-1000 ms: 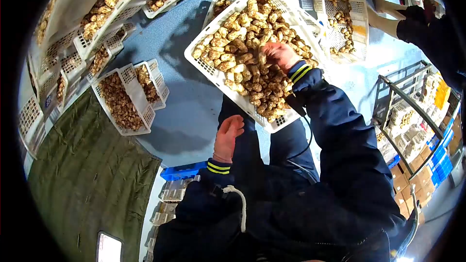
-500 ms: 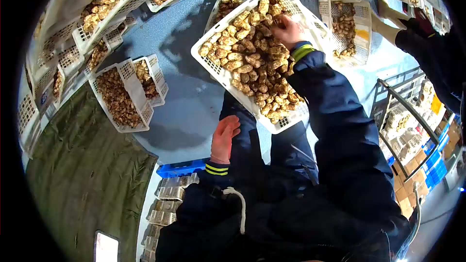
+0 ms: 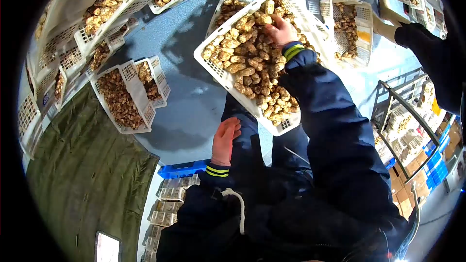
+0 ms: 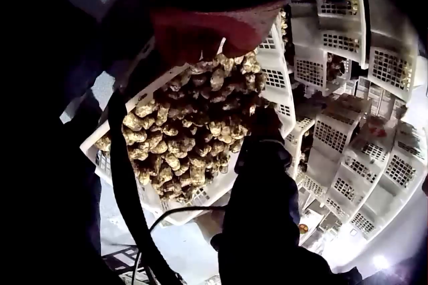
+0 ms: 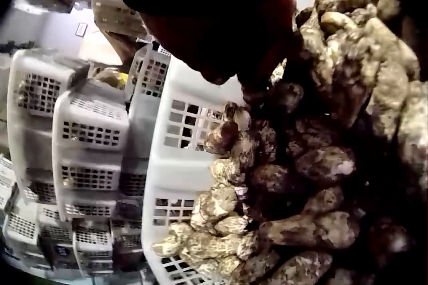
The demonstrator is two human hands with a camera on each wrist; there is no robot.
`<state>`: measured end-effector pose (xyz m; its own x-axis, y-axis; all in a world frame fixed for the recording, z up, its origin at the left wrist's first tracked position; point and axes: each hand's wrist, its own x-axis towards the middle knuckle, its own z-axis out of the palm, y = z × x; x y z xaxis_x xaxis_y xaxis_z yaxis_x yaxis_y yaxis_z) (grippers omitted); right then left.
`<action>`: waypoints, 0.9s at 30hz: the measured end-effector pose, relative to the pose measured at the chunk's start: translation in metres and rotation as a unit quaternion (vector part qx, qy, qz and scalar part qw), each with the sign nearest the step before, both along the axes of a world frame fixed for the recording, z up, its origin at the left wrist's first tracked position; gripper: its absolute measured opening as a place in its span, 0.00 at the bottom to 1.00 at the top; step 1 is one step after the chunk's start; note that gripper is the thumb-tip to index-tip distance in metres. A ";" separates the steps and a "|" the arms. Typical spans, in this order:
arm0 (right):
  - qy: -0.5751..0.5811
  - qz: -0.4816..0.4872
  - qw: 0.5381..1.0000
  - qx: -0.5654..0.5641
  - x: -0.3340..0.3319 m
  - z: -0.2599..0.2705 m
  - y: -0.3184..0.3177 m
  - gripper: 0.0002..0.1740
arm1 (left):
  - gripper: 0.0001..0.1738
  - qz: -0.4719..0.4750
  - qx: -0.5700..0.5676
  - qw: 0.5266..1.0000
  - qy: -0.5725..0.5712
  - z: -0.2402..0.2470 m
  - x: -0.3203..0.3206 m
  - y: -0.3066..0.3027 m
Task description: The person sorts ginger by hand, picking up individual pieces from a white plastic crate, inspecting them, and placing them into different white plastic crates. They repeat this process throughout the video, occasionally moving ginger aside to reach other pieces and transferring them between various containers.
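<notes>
A white perforated crate (image 3: 286,125) stands tilted across the head view, heaped with mottled brown-and-cream lumpy pieces (image 3: 255,63) like mushrooms or tubers. Over the heap's upper part reaches my right hand (image 3: 282,33), thumb and index finger down among the pieces beside a pale one (image 3: 263,19). I cannot tell whether those fingers pinch a piece. The right wrist view shows the hand (image 5: 227,44) dark above the crate wall (image 5: 180,175). My left hand (image 3: 224,141) hangs below the crate's near edge, fingers loosely bent, holding nothing; the left wrist view shows it (image 4: 214,34) against the heap.
Several filled crates line the left side (image 3: 104,22), and two more (image 3: 121,94) stand on the blue floor. A part-filled crate (image 3: 349,34) is upper right, near another person's arm (image 3: 427,48). A metal rack (image 3: 407,109) stands right; a green quilted cover (image 3: 82,174) lies left.
My right hand has moved up across the heap, then slightly left, toward the pale piece near the far corner. The crate sits slightly further right in view. My left hand stays nearly still.
</notes>
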<state>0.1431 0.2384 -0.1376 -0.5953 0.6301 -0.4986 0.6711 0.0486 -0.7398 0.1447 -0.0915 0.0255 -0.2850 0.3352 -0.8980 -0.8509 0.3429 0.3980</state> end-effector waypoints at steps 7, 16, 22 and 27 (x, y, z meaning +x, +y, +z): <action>0.297 -0.288 0.728 -0.546 0.037 0.061 -0.025 0.07 | 0.18 -0.008 0.025 1.000 -0.014 0.004 0.013 0.013; 0.279 -0.288 0.617 -0.677 0.067 0.073 -0.021 0.13 | 0.18 -0.067 -0.014 0.998 -0.007 0.009 0.029 0.033; 0.307 -0.421 0.694 -0.496 0.148 0.083 0.044 0.14 | 0.18 -0.078 -0.019 0.997 0.011 0.009 0.035 0.038; 0.292 -0.426 0.843 -0.149 0.339 -0.091 0.147 0.10 | 0.17 -0.088 -0.019 0.996 -0.003 0.005 0.044 0.038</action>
